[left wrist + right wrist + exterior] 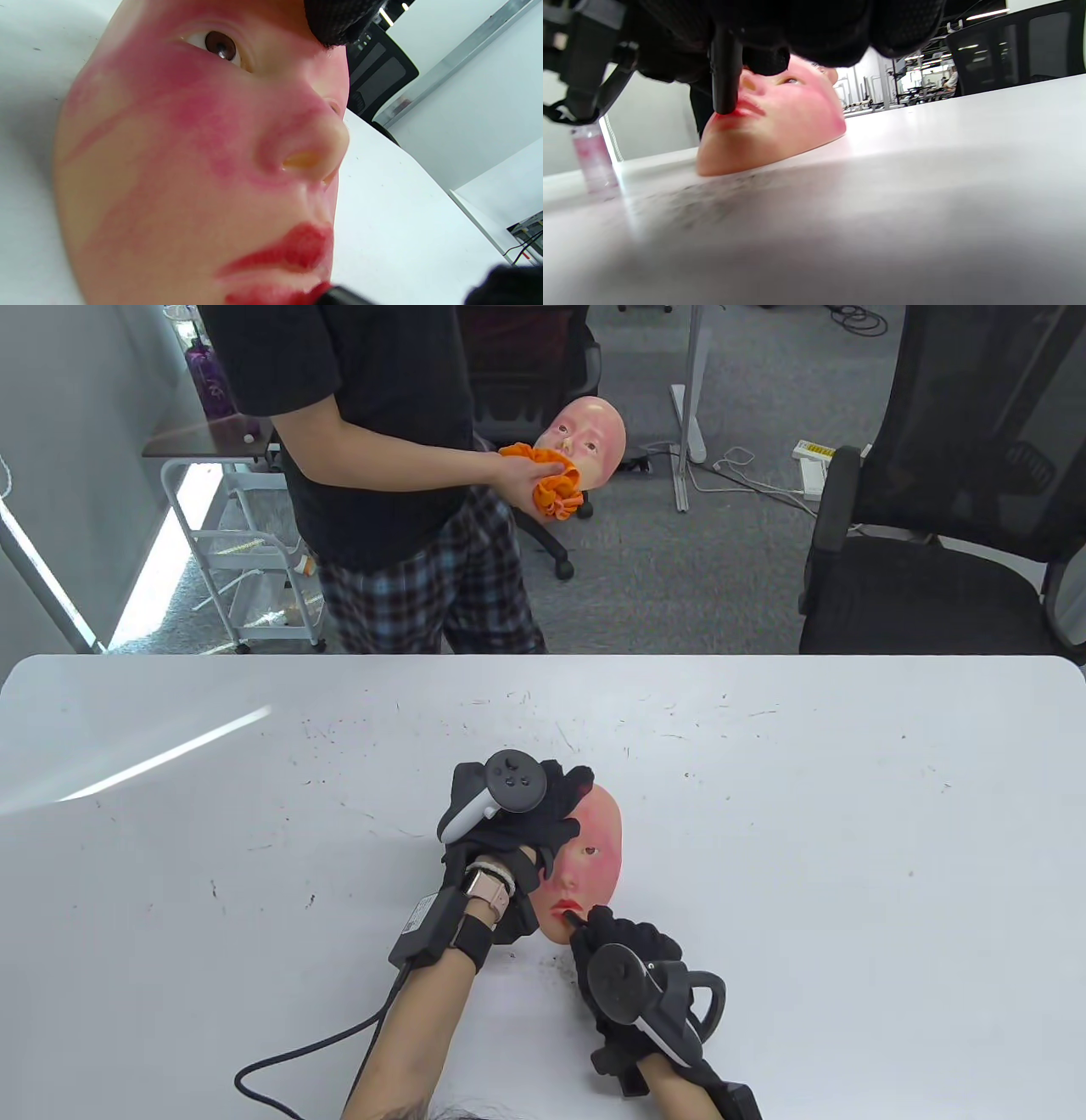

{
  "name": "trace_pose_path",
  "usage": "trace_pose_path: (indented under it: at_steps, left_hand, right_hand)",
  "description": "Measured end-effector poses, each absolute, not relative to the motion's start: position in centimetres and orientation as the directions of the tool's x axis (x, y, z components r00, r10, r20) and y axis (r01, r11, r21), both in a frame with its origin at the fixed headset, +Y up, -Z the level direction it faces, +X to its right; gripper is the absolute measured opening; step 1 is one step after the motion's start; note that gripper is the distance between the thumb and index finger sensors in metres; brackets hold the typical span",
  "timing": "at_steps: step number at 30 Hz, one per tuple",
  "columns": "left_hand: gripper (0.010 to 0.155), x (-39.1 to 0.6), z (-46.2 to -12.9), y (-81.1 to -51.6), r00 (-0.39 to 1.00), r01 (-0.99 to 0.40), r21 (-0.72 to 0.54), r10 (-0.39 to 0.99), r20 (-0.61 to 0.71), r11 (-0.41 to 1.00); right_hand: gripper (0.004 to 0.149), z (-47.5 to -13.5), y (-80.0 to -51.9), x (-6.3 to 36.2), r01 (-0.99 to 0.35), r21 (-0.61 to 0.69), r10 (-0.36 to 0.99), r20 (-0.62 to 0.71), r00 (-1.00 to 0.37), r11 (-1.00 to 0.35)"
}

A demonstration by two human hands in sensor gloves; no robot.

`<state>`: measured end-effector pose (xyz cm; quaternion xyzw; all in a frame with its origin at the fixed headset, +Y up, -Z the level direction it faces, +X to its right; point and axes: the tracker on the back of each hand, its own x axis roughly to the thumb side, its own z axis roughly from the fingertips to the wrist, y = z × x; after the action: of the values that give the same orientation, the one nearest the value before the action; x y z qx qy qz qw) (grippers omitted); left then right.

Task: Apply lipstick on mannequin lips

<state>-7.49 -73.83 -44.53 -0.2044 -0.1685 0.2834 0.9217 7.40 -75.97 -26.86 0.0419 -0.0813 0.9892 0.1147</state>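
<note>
A pink mannequin face [594, 857] lies face up on the white table [806, 831], chin toward me, with red smears on its cheeks and red lips [292, 252]. My left hand [517, 823] rests on the face's forehead side and holds it down; one fingertip [335, 21] shows above the eye. My right hand [624, 954] grips a black lipstick [725, 72] whose tip touches the lower lip. The face also shows in the right wrist view [780, 123].
A person [373, 441] stands behind the table wiping a second mannequin face [585, 441] with an orange cloth [551, 479]. A black office chair [950, 492] stands at the back right. A small clear bottle [591, 159] stands on the table left of the face.
</note>
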Motion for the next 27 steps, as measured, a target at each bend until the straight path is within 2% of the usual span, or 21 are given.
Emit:
trace_pose_path:
  at_steps: [4,6,7,12,16,27]
  left_hand:
    - [0.071,-7.5,-44.5,-73.8,0.785,-0.451,-0.468,0.587,0.197,0.760]
    - [0.071,-7.5,-44.5,-73.8,0.785,-0.451,-0.469,0.587,0.197,0.760]
    - [0.071,-7.5,-44.6,-73.8,0.784,-0.451,-0.470,0.588,0.197,0.759]
    - [0.071,-7.5,-44.5,-73.8,0.784,-0.451,-0.471,0.589,0.198,0.758]
    - [0.071,-7.5,-44.5,-73.8,0.784,-0.450,-0.471,0.588,0.198,0.759]
    - [0.071,-7.5,-44.5,-73.8,0.787,-0.447,-0.470,0.585,0.198,0.761]
  right_hand:
    - [0.051,-26.4,-75.8,7.3,-0.153,-0.205,0.138,0.084,-0.987,-0.967]
    - [0.051,-26.5,-75.7,7.7,-0.149,-0.226,0.139,0.058,-0.989,-0.963]
    - [0.051,-26.6,-75.8,7.8,-0.112,-0.208,0.107,0.036,-0.994,-0.972]
    - [0.051,-26.5,-75.8,6.6,-0.146,-0.213,0.120,0.129,-0.984,-0.966]
    - [0.052,-27.0,-75.9,5.3,-0.061,-0.201,0.033,0.139,-0.990,-0.978]
    - [0.052,-26.6,-75.2,7.2,-0.092,-0.227,0.074,0.087,-0.993,-0.970]
